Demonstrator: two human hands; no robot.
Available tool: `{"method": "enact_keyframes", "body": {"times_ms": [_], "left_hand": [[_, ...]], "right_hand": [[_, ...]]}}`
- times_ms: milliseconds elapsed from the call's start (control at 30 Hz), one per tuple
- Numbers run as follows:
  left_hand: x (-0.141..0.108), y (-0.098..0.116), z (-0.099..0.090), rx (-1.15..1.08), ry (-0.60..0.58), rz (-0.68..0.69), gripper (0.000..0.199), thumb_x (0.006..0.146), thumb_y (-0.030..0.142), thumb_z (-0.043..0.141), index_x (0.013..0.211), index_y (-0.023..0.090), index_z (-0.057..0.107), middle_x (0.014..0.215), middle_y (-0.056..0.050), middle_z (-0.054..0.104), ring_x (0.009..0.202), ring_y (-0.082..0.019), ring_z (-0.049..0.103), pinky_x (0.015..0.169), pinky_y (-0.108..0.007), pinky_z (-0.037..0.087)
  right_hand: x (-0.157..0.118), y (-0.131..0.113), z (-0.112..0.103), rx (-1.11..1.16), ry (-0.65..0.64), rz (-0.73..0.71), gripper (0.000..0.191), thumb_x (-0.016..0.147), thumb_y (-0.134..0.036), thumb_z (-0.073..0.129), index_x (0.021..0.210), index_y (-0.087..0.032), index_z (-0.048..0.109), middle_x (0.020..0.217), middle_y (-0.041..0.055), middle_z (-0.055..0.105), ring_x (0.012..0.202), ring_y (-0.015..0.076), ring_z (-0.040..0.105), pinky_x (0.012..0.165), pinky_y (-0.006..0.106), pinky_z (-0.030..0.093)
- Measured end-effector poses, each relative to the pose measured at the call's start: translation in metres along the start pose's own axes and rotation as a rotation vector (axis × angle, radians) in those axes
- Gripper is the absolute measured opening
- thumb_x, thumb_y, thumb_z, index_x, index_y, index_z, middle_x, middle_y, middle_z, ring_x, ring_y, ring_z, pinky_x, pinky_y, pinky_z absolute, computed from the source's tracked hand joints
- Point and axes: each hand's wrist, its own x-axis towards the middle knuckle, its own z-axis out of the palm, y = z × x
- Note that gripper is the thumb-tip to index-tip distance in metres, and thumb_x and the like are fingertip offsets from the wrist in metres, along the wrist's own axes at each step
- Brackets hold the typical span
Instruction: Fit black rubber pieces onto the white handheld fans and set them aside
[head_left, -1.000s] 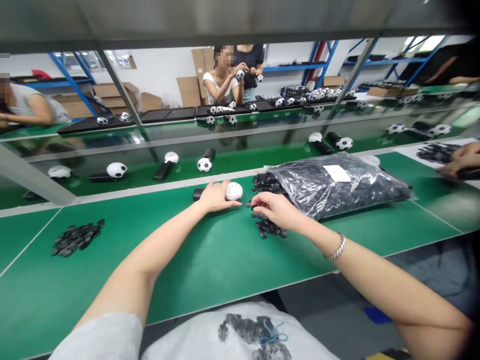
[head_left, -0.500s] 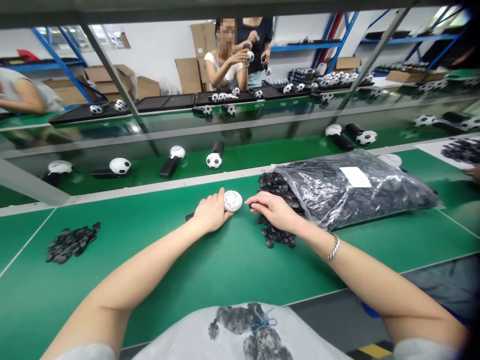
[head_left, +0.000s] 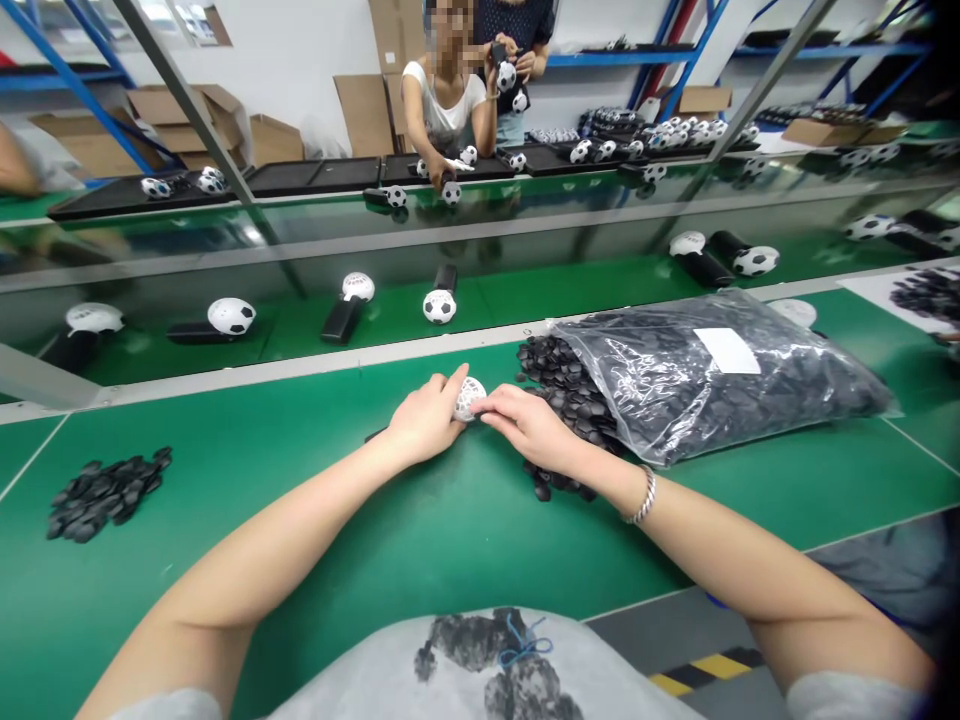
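Observation:
My left hand (head_left: 427,418) is wrapped round a white soccer-ball piece (head_left: 469,398) with a patterned face; a dark part of it shows behind my wrist. The fingers of my right hand (head_left: 529,425) are pinched together at the ball's right side, on a small black piece (head_left: 486,414) mostly hidden by the fingertips. Just beyond my right hand, a heap of small black pieces (head_left: 574,385) spills from the mouth of a clear plastic bag (head_left: 660,390) full of them.
A smaller pile of black pieces (head_left: 109,495) lies on the green table at left. Past the metal rail, soccer-ball pieces with black handles (head_left: 439,306) lie on a green belt. Across it, a person (head_left: 446,110) handles similar pieces beside black trays (head_left: 315,176).
My right hand has moved left from beside the heap to touch the white ball. My left hand keeps its hold. Across the belt, a person has reached down to a ball piece.

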Motion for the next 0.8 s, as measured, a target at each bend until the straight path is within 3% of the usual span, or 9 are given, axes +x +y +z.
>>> {"method": "enact_keyframes", "body": {"times_ms": [300,533,667,800], "left_hand": [[-0.004,0.0,0.002,-0.001,0.007,-0.005,0.075,0.077,0.035,0.048,0.138,0.025,0.006,0.124,-0.01,0.041,0.103,-0.027,0.052,0.077,-0.032,0.042],[-0.003,0.0,0.001,-0.03,0.009,-0.001,0.078,0.076,0.05,0.047,0.138,0.024,0.008,0.123,-0.011,0.044,0.104,-0.029,0.05,0.077,-0.034,0.042],[-0.003,0.001,-0.001,-0.051,0.002,-0.011,0.075,0.076,0.053,0.045,0.138,0.024,0.013,0.123,-0.01,0.045,0.105,-0.028,0.051,0.077,-0.032,0.043],[-0.002,-0.001,-0.001,-0.097,0.01,-0.024,0.074,0.074,0.052,0.05,0.136,0.025,0.021,0.123,-0.008,0.047,0.102,-0.026,0.053,0.076,-0.03,0.044]], "right_hand": [[0.001,0.005,0.006,-0.033,0.031,-0.02,0.012,0.082,-0.021,0.051,0.088,-0.017,0.061,0.086,0.0037,0.062,0.081,0.0131,0.055,0.076,0.026,0.043],[0.007,0.009,0.008,-0.282,-0.022,-0.215,0.023,0.088,-0.023,0.04,0.095,-0.021,0.062,0.09,0.0046,0.062,0.083,0.0147,0.051,0.073,0.028,0.035],[0.015,0.007,0.007,-0.35,-0.068,-0.175,0.018,0.088,-0.026,0.042,0.091,-0.017,0.058,0.082,0.0051,0.06,0.077,0.0152,0.05,0.072,0.029,0.032],[0.021,0.015,0.005,-0.236,0.03,-0.149,0.026,0.08,-0.036,0.054,0.096,-0.016,0.052,0.091,0.0071,0.058,0.087,0.0183,0.049,0.078,0.032,0.038]]}}
